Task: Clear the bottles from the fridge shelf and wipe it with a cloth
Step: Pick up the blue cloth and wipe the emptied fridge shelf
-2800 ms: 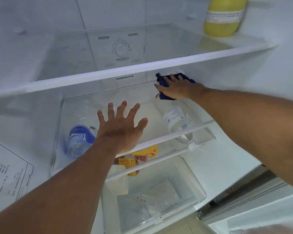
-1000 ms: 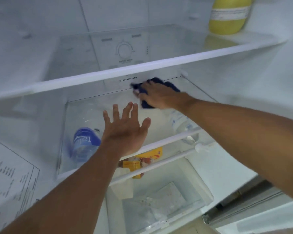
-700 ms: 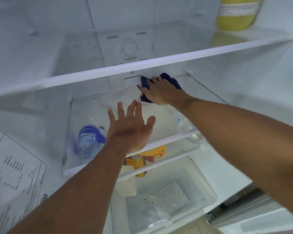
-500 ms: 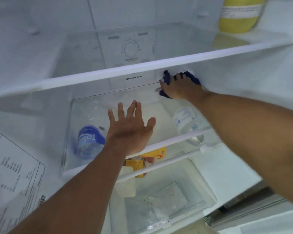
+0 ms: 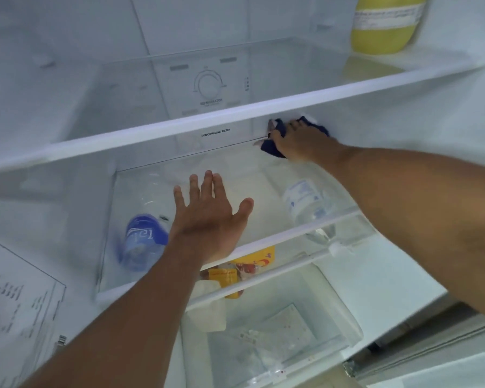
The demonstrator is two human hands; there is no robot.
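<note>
My right hand is pressed down on a dark blue cloth at the back right corner of the glass fridge shelf. My left hand lies open, palm down and fingers spread, over the shelf's front middle; it holds nothing. Through the glass I see a bottle with a blue label on the left. A clear bottle with a white label lies on the right, partly under my right forearm. Both look to be below the glass.
The upper glass shelf hangs close above my right hand and carries a yellow container at the far right. Below are yellow packets and a clear drawer. A printed sticker is on the left wall.
My right hand slid the cloth from the back middle of the shelf to the back right corner. The left hand has stayed where it was.
</note>
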